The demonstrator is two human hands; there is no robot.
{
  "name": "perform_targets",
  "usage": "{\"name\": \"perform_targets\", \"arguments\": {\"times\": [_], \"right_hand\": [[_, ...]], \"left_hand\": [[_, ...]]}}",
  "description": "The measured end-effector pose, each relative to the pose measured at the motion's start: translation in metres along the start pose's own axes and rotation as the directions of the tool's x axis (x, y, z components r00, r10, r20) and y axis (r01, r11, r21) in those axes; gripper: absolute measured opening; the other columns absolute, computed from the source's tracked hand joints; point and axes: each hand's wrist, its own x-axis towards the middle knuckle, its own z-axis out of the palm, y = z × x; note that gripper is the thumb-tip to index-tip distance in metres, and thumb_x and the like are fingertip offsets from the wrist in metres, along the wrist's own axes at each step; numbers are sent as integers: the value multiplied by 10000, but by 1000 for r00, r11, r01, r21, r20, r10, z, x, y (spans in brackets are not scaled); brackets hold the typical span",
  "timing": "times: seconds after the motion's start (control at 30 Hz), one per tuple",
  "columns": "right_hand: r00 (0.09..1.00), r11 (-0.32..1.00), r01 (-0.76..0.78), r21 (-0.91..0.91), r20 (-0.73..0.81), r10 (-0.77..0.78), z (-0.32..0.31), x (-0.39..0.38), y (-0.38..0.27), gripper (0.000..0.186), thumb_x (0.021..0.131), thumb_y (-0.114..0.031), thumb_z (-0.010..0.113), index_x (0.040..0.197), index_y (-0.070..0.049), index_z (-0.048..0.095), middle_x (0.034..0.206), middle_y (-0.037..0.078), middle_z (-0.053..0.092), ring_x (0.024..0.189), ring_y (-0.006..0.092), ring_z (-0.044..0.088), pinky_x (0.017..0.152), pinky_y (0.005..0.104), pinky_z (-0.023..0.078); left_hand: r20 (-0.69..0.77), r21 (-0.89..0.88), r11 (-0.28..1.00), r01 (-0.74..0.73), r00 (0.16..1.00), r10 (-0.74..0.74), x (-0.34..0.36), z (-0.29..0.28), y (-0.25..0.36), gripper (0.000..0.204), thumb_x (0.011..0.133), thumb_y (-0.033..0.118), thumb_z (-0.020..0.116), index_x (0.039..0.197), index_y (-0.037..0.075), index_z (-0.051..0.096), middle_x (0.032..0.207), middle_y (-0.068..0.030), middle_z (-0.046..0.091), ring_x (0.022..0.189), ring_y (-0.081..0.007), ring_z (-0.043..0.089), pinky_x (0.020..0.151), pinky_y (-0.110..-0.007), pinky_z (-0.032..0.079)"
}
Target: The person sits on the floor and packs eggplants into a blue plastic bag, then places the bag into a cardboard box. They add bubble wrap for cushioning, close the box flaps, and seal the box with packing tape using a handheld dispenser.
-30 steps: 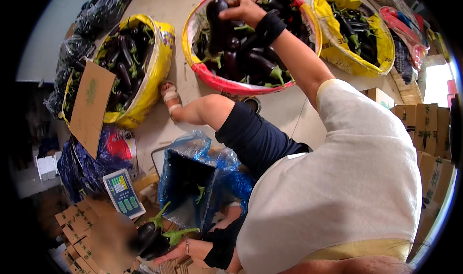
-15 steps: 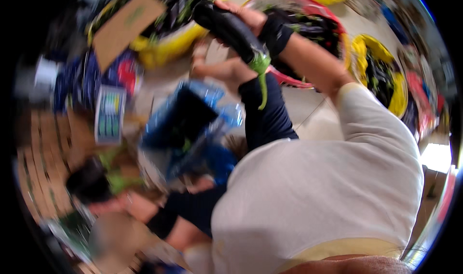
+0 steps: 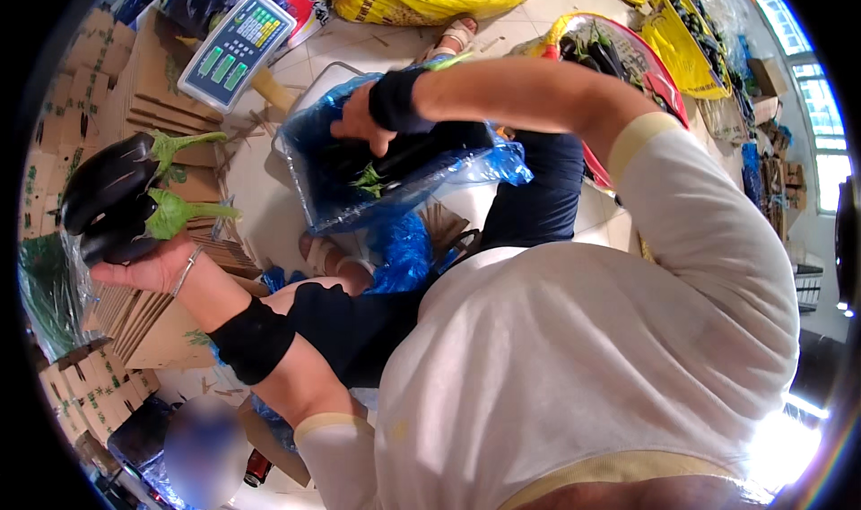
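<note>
Black eggplants [image 3: 109, 178] fill the grip of the left hand [image 3: 151, 268]; the right hand [image 3: 366, 122] has reached the blue-lined crate [image 3: 381, 207], probably delivering there, its grip's contents unclear.

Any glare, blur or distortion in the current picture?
Head view: white glare at the lower right, a rainbow streak beside it; a round patch at lower left is blurred; bright windows bend along the fisheye rim; the glossy dark-purple eggplants on the bare left hand look fairly sharp.

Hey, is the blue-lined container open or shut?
Open: the container gapes upward, showing a green stem inside, near the right hand.
</note>
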Motion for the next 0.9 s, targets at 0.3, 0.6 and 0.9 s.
{"name": "perform_targets", "arguments": {"times": [0.3,0.6,0.9], "right_hand": [[847,994,-81,-68,-530,33,179,111,2,677,777,-381,593,1365,-242,286,1324,76,394,1236,269,364,926,527,334],[929,759,340,555,-322,-181,36,47,-5,336,882,-289,534,1048,-2,587,968,176,610,956,289,573,828,358,441],[699,732,498,465,-715,-22,-67,-108,0,308,924,-261,508,1069,5,563,961,106,618,899,197,589,816,298,466]], "left_hand": [[193,-27,996,81,978,-74,11,-16,4,599,782,495,536,1218,86,507,1220,-129,529,1109,-344,507,962,-555,374],[-42,-60,998,22,999,-25,14,-26,8,549,832,460,557,1243,104,484,1279,-103,479,1133,-271,492,1000,-412,376],[43,-42,999,-25,999,27,-7,-10,1,586,830,484,546,1272,109,456,1297,-101,459,1162,-275,463,1008,-444,366]]}}
